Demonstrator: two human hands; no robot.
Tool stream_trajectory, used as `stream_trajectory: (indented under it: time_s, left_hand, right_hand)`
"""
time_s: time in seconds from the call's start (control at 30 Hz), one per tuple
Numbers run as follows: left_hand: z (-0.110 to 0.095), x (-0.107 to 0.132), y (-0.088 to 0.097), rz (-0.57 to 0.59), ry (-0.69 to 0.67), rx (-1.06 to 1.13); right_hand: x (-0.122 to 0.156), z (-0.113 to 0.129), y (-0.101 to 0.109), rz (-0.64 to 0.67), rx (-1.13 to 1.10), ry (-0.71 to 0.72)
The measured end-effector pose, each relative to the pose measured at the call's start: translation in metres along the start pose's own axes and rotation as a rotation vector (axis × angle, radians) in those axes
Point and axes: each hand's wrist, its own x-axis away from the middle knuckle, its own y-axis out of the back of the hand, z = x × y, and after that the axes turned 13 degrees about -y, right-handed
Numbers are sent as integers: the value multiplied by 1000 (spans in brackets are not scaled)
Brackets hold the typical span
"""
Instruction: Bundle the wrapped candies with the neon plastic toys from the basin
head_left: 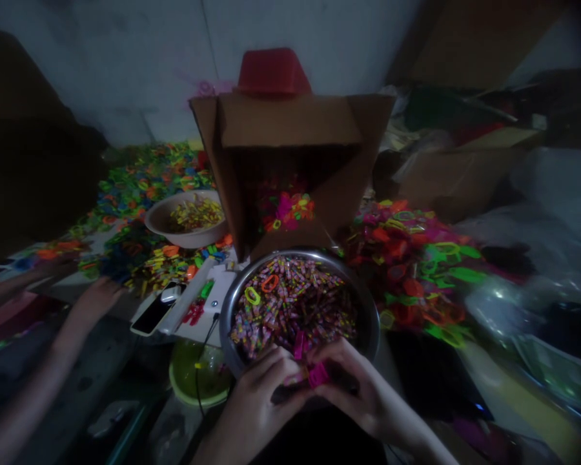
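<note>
My left hand (264,387) and my right hand (356,382) meet over the near rim of a steel bowl (228,303). Fingers of the right hand pinch a magenta plastic piece (318,374). The left hand is closed on a small pinkish piece (294,377), which looks like the small wrapped candies (290,290) heaped in the bowl. Its end meets the magenta piece; whether it sits inside is too dark to tell. Just beyond the fingertips is another magenta piece (299,344). A yellow ring-shaped piece (252,296) and an orange one (270,283) lie on the heap.
Behind the bowl, a cardboard box (290,123) opens toward me with bright plastic pieces inside. More plastic pieces (416,258) pile up at right. Leftward are a pale basin (186,240), a phone (155,313), a green bowl (193,381) and another person's arm (72,342).
</note>
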Motion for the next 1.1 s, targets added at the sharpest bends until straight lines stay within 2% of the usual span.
stream_trajectory:
  time_s: [0.17,0.33,0.53,0.67,0.8,0.9,1.03,1.1]
  left_hand:
    - [2,0,-1,-34,-12,0]
    - [4,3,-1,-47,-48,-52]
    - [4,7,1,-65,-118,-133]
    - [8,15,-2,-21,-26,-132]
    - [11,22,-8,9,67,-106]
    - [12,23,-11,88,22,-237]
    - [14,24,-16,218,-150,-432]
    - [14,27,-21,284,-133,-412]
  right_hand:
    - [2,-5,-8,-33,-91,-19]
    - [4,-7,-16,-113,-56,12]
    - [3,-10,-13,-68,6,16]
    - [3,-7,-2,-6,192,-54]
    - [3,-5,2,72,290,-52]
    - [3,-10,-3,55,304,-62]
    - [5,-16,-8,37,355,-73]
    - [6,-15,-7,57,360,-100]
